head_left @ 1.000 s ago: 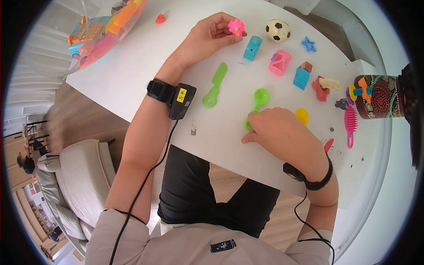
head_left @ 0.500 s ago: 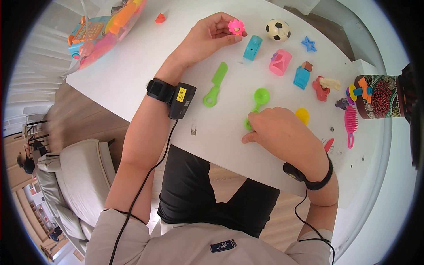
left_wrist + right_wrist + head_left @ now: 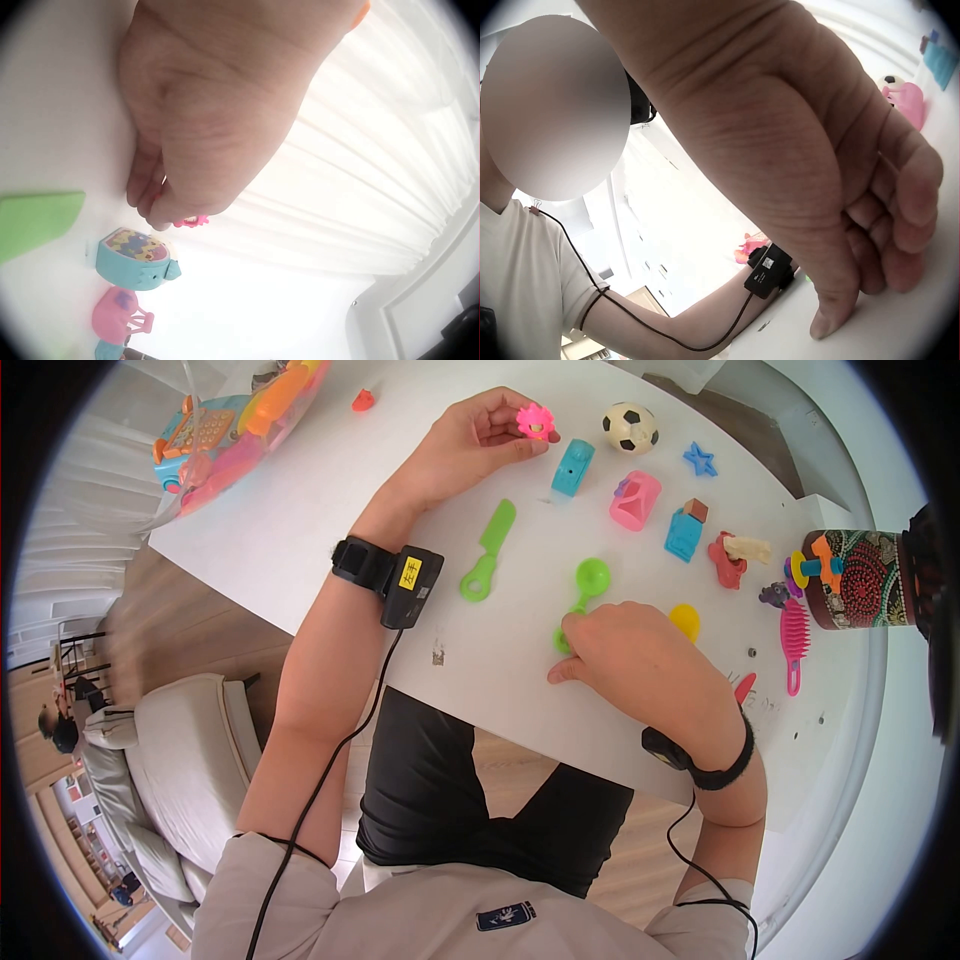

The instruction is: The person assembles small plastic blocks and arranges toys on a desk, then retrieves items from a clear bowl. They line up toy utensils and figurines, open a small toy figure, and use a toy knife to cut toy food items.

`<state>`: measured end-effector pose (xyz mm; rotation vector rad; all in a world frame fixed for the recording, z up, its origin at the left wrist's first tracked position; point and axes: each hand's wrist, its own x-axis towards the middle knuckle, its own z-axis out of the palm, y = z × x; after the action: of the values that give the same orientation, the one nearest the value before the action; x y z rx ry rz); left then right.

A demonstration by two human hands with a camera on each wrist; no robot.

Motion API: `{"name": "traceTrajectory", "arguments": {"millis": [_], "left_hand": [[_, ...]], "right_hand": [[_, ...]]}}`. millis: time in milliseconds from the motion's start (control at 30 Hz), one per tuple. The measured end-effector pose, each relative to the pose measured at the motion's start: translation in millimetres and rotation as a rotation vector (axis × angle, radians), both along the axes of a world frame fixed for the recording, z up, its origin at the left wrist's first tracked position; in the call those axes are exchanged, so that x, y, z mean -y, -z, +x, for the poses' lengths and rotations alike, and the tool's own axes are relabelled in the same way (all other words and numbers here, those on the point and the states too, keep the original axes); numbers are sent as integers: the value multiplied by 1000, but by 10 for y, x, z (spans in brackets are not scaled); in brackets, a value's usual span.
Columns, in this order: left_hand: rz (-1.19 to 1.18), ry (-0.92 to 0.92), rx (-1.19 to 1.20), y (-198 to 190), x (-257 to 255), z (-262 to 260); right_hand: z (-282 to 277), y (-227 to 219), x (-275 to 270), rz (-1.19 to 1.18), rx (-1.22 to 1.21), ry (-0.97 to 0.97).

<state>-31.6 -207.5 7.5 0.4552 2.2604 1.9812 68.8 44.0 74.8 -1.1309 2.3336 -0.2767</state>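
My left hand pinches a small pink flower-shaped toy between thumb and fingers at the far side of the white table; its frilly edge peeks out past the thumb in the left wrist view. Just right of it stands a turquoise toy clock. Nearer the body, my right hand has curled fingers at the handle of a green toy spoon, whose bowl points away on the tabletop. Part of the handle is hidden under the fingers. In the right wrist view the thumb tip is down at the tabletop.
A green toy knife lies between the hands. Rightward are a soccer ball, pink toy, blue star, yellow piece and pink brush. A patterned drum-like object stands at the right edge, a toy phone far left.
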Motion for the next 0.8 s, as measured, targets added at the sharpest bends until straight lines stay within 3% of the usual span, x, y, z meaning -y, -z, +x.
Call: {"name": "traceTrajectory", "arguments": {"millis": [800], "left_hand": [[5,1,1,3,-3,-7]], "right_hand": [[3,37,-25,-34,6,2]]}}
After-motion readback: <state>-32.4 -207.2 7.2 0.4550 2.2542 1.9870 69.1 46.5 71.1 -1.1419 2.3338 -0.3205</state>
